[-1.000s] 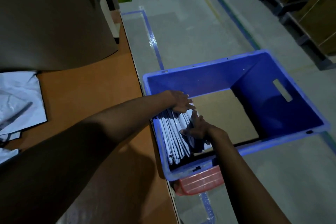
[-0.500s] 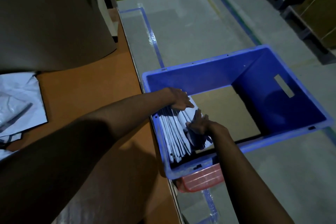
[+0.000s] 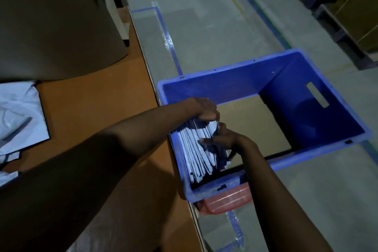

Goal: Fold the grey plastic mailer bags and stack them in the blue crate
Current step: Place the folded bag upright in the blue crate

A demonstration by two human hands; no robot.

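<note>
Nearest on the left, unfolded bags are lying on the orange worktop, waiting their turn. Beyond them the right hand is pressing sideways on the folded mailer bags. Its grip is loose, with fingers fairly straight against the outer bag and the thumb reaching across the top edges. The bags are standing on edge inside the blue crate, packed against the wall nearest the worktop. At their far end the left hand is gripping the tops. A second ago its fingers were lying flat there; now they are curling over the edges, and the right hand is sitting a little farther along the row. The row is looking tighter for it, so the latest bag is probably being settled in place rather than still being inserted. Past the hands, a cardboard liner is covering the rest of the crate floor, likely leaving room for many more bags.
</note>
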